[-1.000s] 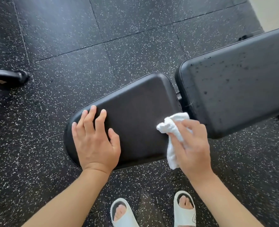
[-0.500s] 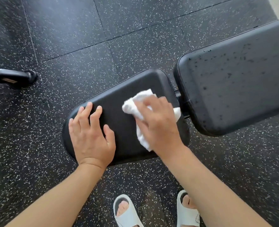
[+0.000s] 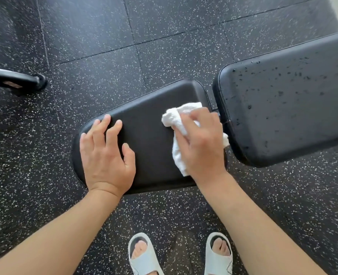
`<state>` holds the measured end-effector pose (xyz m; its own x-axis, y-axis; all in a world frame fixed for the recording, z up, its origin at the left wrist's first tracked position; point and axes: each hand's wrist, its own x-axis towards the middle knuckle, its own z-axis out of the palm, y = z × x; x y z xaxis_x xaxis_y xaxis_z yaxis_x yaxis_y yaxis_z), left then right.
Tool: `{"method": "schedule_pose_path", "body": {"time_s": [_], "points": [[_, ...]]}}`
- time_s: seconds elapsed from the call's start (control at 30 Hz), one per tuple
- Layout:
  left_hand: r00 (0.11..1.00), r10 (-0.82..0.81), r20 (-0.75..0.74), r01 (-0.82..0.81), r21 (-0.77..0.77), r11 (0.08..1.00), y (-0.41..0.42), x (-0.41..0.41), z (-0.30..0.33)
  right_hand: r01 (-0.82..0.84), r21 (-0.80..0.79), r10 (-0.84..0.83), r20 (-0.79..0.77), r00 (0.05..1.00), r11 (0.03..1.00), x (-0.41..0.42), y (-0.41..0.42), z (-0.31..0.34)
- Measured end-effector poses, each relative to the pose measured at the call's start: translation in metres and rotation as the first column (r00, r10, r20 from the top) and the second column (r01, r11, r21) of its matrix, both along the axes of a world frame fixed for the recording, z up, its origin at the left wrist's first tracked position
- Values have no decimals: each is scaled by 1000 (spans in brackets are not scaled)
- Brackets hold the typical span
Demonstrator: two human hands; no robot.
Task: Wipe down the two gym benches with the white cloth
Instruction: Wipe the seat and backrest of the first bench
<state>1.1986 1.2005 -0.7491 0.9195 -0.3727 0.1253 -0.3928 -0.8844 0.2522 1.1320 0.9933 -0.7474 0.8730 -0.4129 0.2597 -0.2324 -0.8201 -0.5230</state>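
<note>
A black gym bench has a small seat pad (image 3: 150,124) in the middle and a longer back pad (image 3: 287,108) rising to the right, speckled with droplets. My left hand (image 3: 106,155) rests flat on the seat pad's left end, fingers spread. My right hand (image 3: 201,147) grips a bunched white cloth (image 3: 176,153) and presses it on the seat pad's right half, close to the gap between the pads. Part of the cloth is hidden under my palm. Only one bench is in view.
Black speckled rubber floor tiles (image 3: 164,46) surround the bench. A black metal foot of other equipment (image 3: 15,80) lies at the left edge. My feet in white sandals (image 3: 144,255) stand just in front of the seat pad.
My right hand swept the cloth from the seat pad's right near corner leftward onto the pad, then back a little toward the gap. My left hand stayed pressed in place.
</note>
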Motion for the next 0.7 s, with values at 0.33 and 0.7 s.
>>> {"method": "schedule_pose_path", "body": {"time_s": [0.33,0.7], "points": [[1000,3,3,-3,11,1000,2,0,-3,-262,69,263,-14,965,963,-70,13,0],[1000,-4,23,4,0,1000,1,0,-5,105,294,-140,102,985,950,14,-36,-3]]}}
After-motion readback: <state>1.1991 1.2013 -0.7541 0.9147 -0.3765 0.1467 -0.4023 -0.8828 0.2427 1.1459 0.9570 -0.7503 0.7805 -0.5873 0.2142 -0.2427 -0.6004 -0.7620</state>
